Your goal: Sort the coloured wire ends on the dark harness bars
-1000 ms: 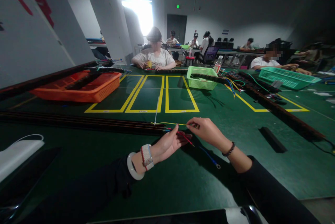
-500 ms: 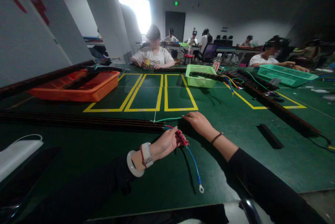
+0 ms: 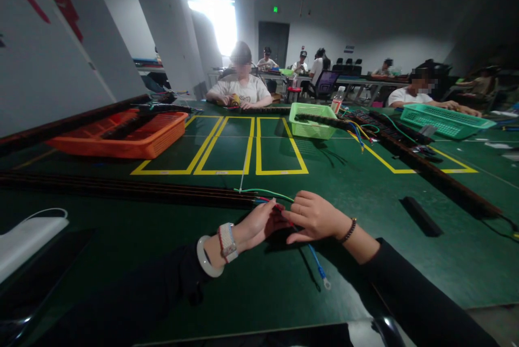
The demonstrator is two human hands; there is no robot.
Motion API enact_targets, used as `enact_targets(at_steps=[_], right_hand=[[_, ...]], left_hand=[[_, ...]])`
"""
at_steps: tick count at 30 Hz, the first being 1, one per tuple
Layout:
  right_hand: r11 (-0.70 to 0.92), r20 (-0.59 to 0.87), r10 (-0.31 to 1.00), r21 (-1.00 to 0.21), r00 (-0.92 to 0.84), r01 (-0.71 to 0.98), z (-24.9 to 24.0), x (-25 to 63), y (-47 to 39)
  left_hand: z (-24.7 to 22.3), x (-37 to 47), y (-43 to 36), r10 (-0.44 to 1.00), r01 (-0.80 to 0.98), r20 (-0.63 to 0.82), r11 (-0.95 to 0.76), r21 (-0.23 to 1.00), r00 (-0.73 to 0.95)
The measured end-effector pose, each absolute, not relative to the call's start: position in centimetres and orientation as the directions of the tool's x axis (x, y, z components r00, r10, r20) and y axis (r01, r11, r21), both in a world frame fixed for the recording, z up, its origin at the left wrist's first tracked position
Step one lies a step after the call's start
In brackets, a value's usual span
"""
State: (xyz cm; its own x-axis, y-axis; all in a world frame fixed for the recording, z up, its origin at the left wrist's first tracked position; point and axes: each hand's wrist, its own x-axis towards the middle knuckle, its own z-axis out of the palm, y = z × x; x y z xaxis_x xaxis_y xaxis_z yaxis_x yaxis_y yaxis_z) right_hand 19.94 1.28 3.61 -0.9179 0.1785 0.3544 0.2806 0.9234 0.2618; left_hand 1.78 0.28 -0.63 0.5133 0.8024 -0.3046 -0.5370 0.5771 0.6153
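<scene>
My left hand (image 3: pixel 259 222) is closed on a bundle of thin wires, with a red wire (image 3: pixel 288 222) and a blue wire (image 3: pixel 312 252) among them. The blue wire ends in a metal ring terminal (image 3: pixel 326 283) lower right. My right hand (image 3: pixel 314 216) meets the left at the bundle, fingers curled over the wires and thumb below; its exact grip is partly hidden. A green wire (image 3: pixel 267 191) runs to the right hand's fingers, where its end is hidden. The wires come out of a long dark sleeved harness (image 3: pixel 162 190) lying on the table, with a white cable tie (image 3: pixel 242 179) standing up near its end.
An orange basket (image 3: pixel 162 141) stands at left, a light green basket (image 3: pixel 312 129) in the middle and a teal basket (image 3: pixel 446 120) at right. Another dark harness (image 3: pixel 438 174) crosses the right side. A black strip (image 3: pixel 420 217) lies nearby. People sit across the table.
My right hand has moved down and toward me, from the green wire's far side to the bundle beside my left hand. The blue wire's ring end has shifted slightly right and up.
</scene>
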Motion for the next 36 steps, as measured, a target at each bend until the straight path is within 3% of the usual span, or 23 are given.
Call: enact_targets(at_steps=[5, 10, 18, 23, 29, 32, 36], right_hand=[[0.902, 0.277, 0.160, 0.348, -0.947, 0.255, 3.4, 19.6, 1.1], [0.859, 0.320, 0.202, 0.397, -0.926, 0.324, 3.1, 20.1, 1.6], [0.756, 0.471, 0.433, 0.275, -0.769, 0.594, 2.3, 20.2, 3.1], [0.702, 0.410, 0.565, 0.215, -0.716, 0.678, 1.5, 19.7, 3.6], [0.729, 0.310, 0.608, 0.144, -0.730, 0.669, 1.1, 19.4, 3.5], [0.737, 0.385, 0.588, 0.107, -0.711, 0.668, 1.8, 19.5, 3.1], [0.833, 0.517, 0.455, 0.041, -0.725, 0.552, 3.3, 19.7, 1.8]], left_hand=[[-0.4, 1.9, 0.3, 0.807, -0.535, -0.310, 0.573, 0.621, 0.504], [-0.1, 1.9, 0.3, 0.809, -0.547, -0.286, 0.566, 0.617, 0.514], [0.3, 1.6, 0.2, 0.830, -0.537, -0.274, 0.531, 0.655, 0.485], [-0.2, 1.4, 0.5, 0.856, -0.532, -0.285, 0.496, 0.686, 0.431], [0.2, 1.5, 0.3, 0.855, -0.532, -0.306, 0.504, 0.680, 0.418], [0.4, 1.5, 0.2, 0.855, -0.535, -0.308, 0.505, 0.677, 0.418], [0.1, 1.5, 0.3, 0.859, -0.546, -0.311, 0.502, 0.671, 0.407]])
